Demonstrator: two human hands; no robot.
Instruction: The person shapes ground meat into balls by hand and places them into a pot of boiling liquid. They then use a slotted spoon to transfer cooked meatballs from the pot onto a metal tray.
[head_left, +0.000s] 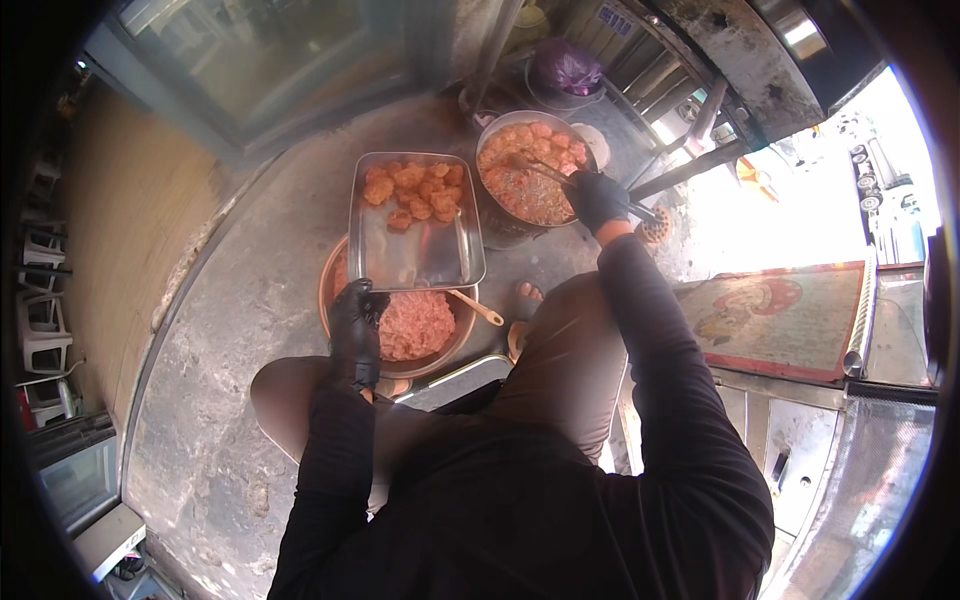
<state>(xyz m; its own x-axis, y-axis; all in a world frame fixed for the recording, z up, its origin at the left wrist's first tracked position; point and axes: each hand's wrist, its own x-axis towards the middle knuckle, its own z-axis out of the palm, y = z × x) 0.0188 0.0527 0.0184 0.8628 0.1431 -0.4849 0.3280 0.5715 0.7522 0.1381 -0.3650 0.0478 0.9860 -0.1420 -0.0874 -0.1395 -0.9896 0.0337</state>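
In the head view my left hand (355, 330), in a black glove, grips the near-left corner of a steel tray (420, 255). Orange-brown fried pieces (415, 185) lie at the tray's far end. The tray covers part of a wide bowl (463, 340) of pink minced mixture (415, 325); a wooden handle (485, 310) sticks out of the bowl. My right hand (600, 205), also gloved, is closed on long metal tongs (640, 212), whose ends reach into a round pot (485, 185) of pink and orange pieces in bubbling liquid. The exact tips are hard to make out.
A purple bag (565, 65) sits in a container behind the pot. A metal frame (700, 160) and a painted board (765, 320) are at the right. A glass panel (260, 60) is at the back left; plastic stools (45, 340) line the far left.
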